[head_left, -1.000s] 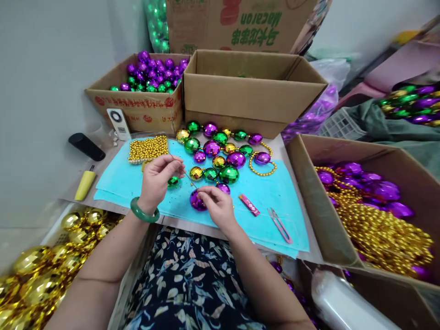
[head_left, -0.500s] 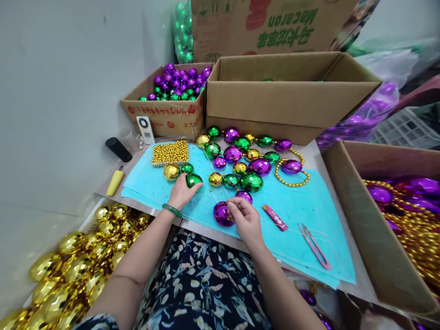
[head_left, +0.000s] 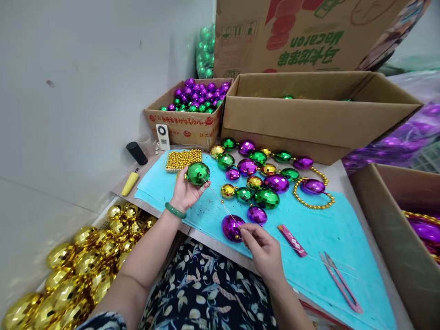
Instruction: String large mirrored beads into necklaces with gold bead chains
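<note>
Facets cover 1 shiny, metallic-green, rounded bead (head_left: pixel 198 172) above the light-blue fabric cloth (head_left: pixel 357 243); the left hand (head_left: pixel 186 191) grasps it, dark hole facing the right hand (head_left: pixel 264 251), long axis unclear. That hand's fingertips pinch 1 thin, straight needle (head_left: pixel 214 192).

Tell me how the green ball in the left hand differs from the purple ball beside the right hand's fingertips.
The green ball is held up in the left hand, while the purple ball lies on the blue cloth.
The purple ball has a small gold bead at one end; the green ball shows a small dark hole and no such bead in view.
Both are shiny, with faceted surfaces.
</note>
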Demonstrator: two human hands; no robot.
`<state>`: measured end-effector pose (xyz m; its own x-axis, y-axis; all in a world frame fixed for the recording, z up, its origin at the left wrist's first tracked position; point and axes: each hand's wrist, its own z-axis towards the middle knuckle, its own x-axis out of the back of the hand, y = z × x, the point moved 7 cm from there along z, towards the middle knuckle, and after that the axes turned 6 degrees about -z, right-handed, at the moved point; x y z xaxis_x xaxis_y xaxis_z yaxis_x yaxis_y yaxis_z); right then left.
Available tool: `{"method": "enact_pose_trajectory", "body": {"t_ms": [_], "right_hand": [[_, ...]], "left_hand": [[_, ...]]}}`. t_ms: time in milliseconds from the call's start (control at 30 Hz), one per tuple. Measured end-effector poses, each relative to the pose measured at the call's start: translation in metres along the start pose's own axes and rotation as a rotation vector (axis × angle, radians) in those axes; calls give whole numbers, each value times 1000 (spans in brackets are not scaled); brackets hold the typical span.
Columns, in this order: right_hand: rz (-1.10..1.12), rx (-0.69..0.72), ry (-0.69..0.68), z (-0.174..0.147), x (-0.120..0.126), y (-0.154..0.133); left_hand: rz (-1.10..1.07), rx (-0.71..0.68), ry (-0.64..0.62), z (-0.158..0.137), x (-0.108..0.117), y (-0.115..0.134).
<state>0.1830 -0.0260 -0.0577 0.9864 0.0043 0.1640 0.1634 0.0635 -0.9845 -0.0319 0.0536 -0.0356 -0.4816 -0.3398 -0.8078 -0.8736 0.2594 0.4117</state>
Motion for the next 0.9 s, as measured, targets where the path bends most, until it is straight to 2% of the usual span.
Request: {"method": "enact_pose_trajectory", "body": {"t_ms": [567,633,800,900], "right_hand": [[-136,88,10,-3,0,-13],[-188,102,15,-6,1,-19],[-294,126,16,-12,4,-39],[-296,128,18,-10,2,-41]], "left_hand": [[26,-46,9,-1,6,-1],[47,-102,-6,0,8,2],[163,-376,-68,-2,11,17],[243,-418,-114,-4,10,11]]}}
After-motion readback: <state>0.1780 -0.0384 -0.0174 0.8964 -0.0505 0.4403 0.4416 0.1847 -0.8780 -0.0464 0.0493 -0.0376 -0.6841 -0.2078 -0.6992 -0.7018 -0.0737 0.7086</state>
